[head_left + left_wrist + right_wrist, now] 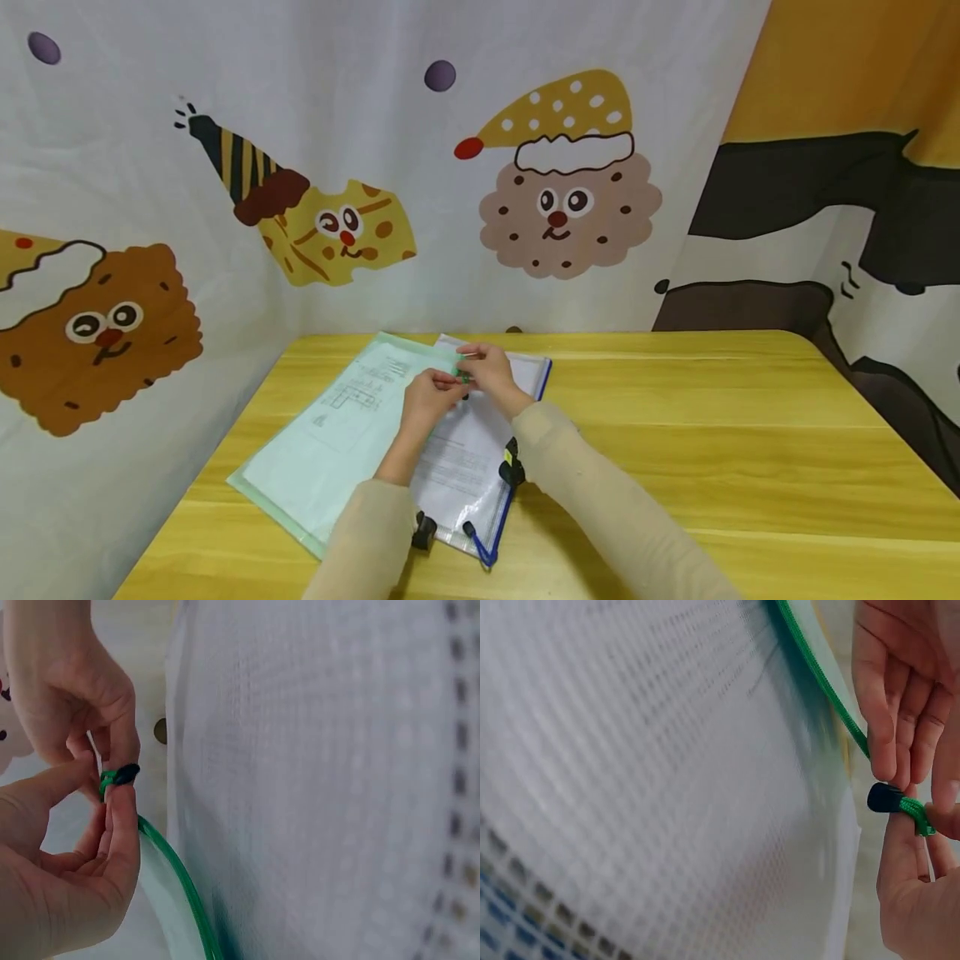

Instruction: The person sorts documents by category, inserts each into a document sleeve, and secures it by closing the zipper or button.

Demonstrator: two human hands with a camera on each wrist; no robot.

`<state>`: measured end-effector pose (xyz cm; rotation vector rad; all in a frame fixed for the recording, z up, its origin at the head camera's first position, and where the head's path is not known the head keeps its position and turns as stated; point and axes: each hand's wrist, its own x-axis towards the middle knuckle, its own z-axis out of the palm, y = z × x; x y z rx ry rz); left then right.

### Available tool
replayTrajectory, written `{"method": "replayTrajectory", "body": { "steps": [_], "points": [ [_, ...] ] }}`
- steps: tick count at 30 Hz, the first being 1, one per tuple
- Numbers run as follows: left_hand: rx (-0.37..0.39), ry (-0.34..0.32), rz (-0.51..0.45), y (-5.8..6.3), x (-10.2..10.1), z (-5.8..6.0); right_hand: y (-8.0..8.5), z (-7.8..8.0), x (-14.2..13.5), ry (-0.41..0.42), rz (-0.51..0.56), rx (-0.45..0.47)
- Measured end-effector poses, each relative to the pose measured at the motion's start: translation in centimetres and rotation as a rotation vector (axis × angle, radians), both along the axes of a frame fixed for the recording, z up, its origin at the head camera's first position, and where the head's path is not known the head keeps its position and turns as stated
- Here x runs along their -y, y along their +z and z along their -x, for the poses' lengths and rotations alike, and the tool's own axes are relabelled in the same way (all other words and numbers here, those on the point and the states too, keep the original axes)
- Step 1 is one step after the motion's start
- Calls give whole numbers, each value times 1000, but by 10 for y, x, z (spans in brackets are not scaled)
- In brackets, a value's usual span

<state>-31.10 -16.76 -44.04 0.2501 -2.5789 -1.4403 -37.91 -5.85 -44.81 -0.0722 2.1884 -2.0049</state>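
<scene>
A translucent green zip pouch (330, 433) with a printed sheet inside lies slanted on the table, overlapping a clear pouch (468, 454) edged in blue. Both hands meet at the green pouch's upper right corner. Between their fingertips is a green cord zipper pull (915, 813) with a dark end piece (885, 797). My right hand (489, 371) pinches the cord between thumb and fingers. From the near side, my left hand (429, 402) pinches at the same pull, its fingers bent round it. A green zipper edge (180, 874) runs away from the left fingers.
The clear pouch has a blue cord pull (480, 543) at its near corner. Black wrist straps or mounts (512, 467) show by the sleeves. The wooden table (712, 450) extends to the right; a curtain with cartoon biscuits (420, 167) hangs behind it.
</scene>
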Motion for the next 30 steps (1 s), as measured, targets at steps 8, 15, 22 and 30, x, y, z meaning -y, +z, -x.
{"method": "replayTrajectory", "body": {
  "steps": [8, 15, 22, 30],
  "points": [
    [-14, 26, 313, 3, -6, 0, 1, -4, 3, -27, 15, 0],
    [-15, 19, 310, 2, -4, -1, 1, -6, 2, -21, 50, 28],
    [6, -62, 231, 6, 4, -8, 5, 1, -3, -25, 40, 45],
    [89, -90, 258, 8, 14, -16, 9, 2, -6, 8, 102, 143]
  ]
}}
